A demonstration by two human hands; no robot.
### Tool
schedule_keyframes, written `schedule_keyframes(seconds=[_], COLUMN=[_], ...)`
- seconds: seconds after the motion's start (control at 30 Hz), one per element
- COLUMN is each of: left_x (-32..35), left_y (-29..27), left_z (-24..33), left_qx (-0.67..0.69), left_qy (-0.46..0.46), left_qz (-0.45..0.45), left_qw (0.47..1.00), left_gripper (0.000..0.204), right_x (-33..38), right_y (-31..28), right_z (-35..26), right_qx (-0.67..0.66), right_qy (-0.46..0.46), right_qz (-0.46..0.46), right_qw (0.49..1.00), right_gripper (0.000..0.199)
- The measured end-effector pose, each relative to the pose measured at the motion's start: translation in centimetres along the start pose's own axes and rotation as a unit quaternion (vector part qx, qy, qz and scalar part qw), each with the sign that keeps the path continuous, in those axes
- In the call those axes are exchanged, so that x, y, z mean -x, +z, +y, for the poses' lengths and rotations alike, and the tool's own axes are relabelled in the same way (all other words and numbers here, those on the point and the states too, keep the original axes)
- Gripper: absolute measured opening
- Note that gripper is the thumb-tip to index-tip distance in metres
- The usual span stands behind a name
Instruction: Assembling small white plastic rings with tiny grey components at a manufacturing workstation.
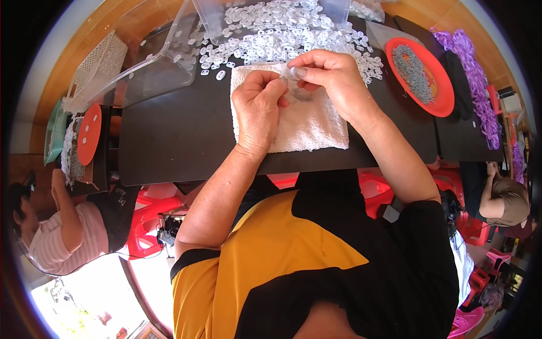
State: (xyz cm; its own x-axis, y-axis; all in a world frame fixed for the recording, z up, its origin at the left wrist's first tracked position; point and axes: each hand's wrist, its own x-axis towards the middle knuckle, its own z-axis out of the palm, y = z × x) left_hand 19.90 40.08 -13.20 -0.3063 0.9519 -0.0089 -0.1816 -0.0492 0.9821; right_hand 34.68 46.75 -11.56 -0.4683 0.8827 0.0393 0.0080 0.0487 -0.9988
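Both of my hands meet above a folded white towel on the dark table. The fingers of my right hand pinch a small white plastic piece. Beside it, the thumb and fingers of my left hand are pressed together; what they hold is too small to make out. Several thin grey bits lie on the towel under the fingers. Just beyond the towel spreads a large heap of small white oval plastic pieces, each with holes in it.
Right of the heap, an orange-red dish holds thin grey metal pieces. Purple strips hang at far right. A clear bin and a white perforated basket stand left. One person sits at left, another at right.
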Motion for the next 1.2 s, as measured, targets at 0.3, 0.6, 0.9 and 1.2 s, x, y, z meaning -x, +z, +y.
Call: schedule_keyframes(seconds=[0.3, 0.6, 0.9, 1.2], left_x=[-0.1, 0.1, -0.5, -0.2], left_y=[0.2, 0.3, -0.3, 0.1], left_z=[-0.4, 0.1, -0.1, 0.1], left_qx=[0.005, 0.026, 0.09, 0.1], left_qy=[0.023, 0.001, -0.061, -0.013], left_qz=[0.008, -0.028, -0.075, -0.074], left_qw=[1.0, 0.999, 0.991, 0.992], left_gripper=[0.012, 0.011, 0.012, 0.013], right_x=[0.4, 0.3, 0.7, 0.1], right_y=[0.8, 0.3, 0.4, -0.7], right_z=[0.4, 0.2, -0.1, -0.1], right_qx=[-0.015, -0.036, -0.015, -0.045], right_qy=[-0.026, -0.027, -0.06, -0.047], right_qz=[0.03, 0.008, 0.005, -0.014], right_qw=[0.999, 0.999, 0.998, 0.998], right_gripper=[0.013, 0.018, 0.018, 0.019])
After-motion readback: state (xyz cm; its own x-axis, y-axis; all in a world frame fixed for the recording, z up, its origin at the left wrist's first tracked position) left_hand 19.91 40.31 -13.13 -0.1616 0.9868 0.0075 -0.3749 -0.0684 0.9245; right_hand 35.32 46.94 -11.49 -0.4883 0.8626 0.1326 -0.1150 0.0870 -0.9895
